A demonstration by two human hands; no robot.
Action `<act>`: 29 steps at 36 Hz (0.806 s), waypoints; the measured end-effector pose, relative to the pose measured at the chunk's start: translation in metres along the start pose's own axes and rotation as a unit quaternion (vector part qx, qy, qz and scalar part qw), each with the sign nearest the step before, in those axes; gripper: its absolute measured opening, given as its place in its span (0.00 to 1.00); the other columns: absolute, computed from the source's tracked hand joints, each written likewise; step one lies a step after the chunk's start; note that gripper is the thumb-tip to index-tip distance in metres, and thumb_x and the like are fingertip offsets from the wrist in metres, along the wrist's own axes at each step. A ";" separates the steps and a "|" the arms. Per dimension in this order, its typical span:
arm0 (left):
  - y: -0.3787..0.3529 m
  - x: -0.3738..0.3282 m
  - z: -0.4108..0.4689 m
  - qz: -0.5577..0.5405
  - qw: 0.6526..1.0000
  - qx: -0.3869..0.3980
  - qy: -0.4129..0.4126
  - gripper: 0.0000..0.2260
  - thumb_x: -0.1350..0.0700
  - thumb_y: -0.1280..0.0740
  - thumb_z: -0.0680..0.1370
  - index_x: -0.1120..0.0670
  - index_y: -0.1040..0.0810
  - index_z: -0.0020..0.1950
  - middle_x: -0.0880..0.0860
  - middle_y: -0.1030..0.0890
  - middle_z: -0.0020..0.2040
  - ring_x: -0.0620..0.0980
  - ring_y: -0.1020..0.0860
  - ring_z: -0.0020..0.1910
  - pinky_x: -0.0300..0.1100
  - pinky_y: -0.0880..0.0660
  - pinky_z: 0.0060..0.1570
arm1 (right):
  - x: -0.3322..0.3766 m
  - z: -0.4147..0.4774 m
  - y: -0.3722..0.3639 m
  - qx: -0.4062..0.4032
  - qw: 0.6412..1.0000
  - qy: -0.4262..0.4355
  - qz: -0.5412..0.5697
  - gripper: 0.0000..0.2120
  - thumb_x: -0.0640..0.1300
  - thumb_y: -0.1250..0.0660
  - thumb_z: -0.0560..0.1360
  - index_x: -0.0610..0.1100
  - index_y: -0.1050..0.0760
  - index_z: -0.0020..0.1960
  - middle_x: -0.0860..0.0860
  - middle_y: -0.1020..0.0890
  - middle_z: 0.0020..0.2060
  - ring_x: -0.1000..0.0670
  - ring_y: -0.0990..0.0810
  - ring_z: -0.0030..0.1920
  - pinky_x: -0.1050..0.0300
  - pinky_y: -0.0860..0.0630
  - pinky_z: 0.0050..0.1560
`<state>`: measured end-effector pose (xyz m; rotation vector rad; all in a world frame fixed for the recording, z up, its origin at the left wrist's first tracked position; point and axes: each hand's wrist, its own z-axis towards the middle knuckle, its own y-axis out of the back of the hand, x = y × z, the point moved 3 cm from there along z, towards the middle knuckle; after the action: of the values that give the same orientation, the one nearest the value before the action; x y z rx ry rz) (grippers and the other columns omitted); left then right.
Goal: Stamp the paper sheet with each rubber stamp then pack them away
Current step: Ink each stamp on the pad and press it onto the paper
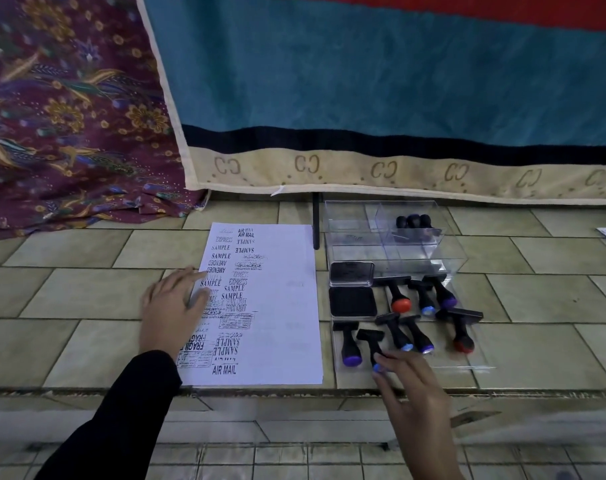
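left fingers (187, 275) spread on paper sheet (277, 306) | right fingers (387, 382) pinching rubber stamp (370, 341) handle end

- Blanket (398, 81): teal, hanging across the back, with a red band (467, 8) at its top, a black stripe (363, 143) lower down and a cream hem (363, 171) printed with "CC" marks.
- Cloth (69, 116): maroon floral batik, left of the blanket and tucked behind its edge, its folds pooling on the floor.
- Floor (86, 289): pale green-beige rectangular tiles with dark grout, starting under the blanket's hem.
- Rod (316, 220): thin, black, upright, just below the hem.
- Step (294, 393): worn tile edge well in front of the blanket, with lower tiles (260, 459) beyond it.
- Light: dim and even, with a faint sheen on the tiles.
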<state>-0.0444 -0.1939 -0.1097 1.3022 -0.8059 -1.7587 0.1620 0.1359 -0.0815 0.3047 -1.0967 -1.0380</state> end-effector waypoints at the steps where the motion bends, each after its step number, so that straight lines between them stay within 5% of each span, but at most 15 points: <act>1: 0.000 0.000 0.000 -0.002 1.000 -0.002 0.000 0.18 0.44 0.40 0.75 0.43 0.23 0.62 0.45 0.25 0.68 0.49 0.30 0.68 0.48 0.46 0.70 | 0.000 0.001 -0.002 0.003 1.000 0.002 -0.009 0.15 0.30 0.24 0.64 0.40 0.18 0.49 0.50 0.20 0.48 0.58 0.24 0.51 0.71 0.29 0.56; 15: 0.003 -0.003 -0.001 0.000 1.000 0.002 0.002 0.18 0.44 0.40 0.75 0.44 0.23 0.62 0.46 0.25 0.68 0.50 0.30 0.68 0.50 0.44 0.70 | 0.010 0.023 0.001 0.032 0.999 0.009 -0.019 0.12 0.39 0.29 0.71 0.42 0.20 0.55 0.49 0.21 0.51 0.56 0.22 0.50 0.66 0.26 0.55; 18: 0.003 -0.004 -0.002 0.002 1.000 0.003 0.000 0.18 0.44 0.40 0.75 0.44 0.23 0.63 0.46 0.25 0.68 0.50 0.30 0.68 0.49 0.45 0.70 | 0.009 0.066 0.014 0.000 1.000 0.012 -0.027 0.11 0.37 0.31 0.72 0.41 0.22 0.55 0.49 0.21 0.49 0.58 0.24 0.46 0.74 0.29 0.47; 22: 0.005 -0.006 -0.002 -0.004 1.000 -0.002 -0.002 0.18 0.45 0.40 0.75 0.45 0.22 0.63 0.46 0.25 0.67 0.50 0.30 0.68 0.48 0.45 0.70 | -0.009 0.153 0.020 -0.019 0.998 -0.020 -0.053 0.08 0.37 0.35 0.77 0.39 0.22 0.54 0.44 0.20 0.48 0.47 0.22 0.46 0.58 0.26 0.46; 29: 0.005 -0.006 -0.002 -0.005 1.000 0.003 -0.002 0.16 0.47 0.38 0.76 0.44 0.23 0.63 0.46 0.25 0.68 0.50 0.31 0.68 0.47 0.46 0.70 | -0.057 0.264 -0.005 0.076 0.979 -0.125 -0.141 0.10 0.34 0.41 0.77 0.36 0.22 0.53 0.39 0.19 0.49 0.43 0.21 0.45 0.58 0.28 0.43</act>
<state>-0.0406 -0.1912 -0.1031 1.3100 -0.8089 -1.7683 -0.0666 0.2505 0.0063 0.4725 -1.3925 -1.2704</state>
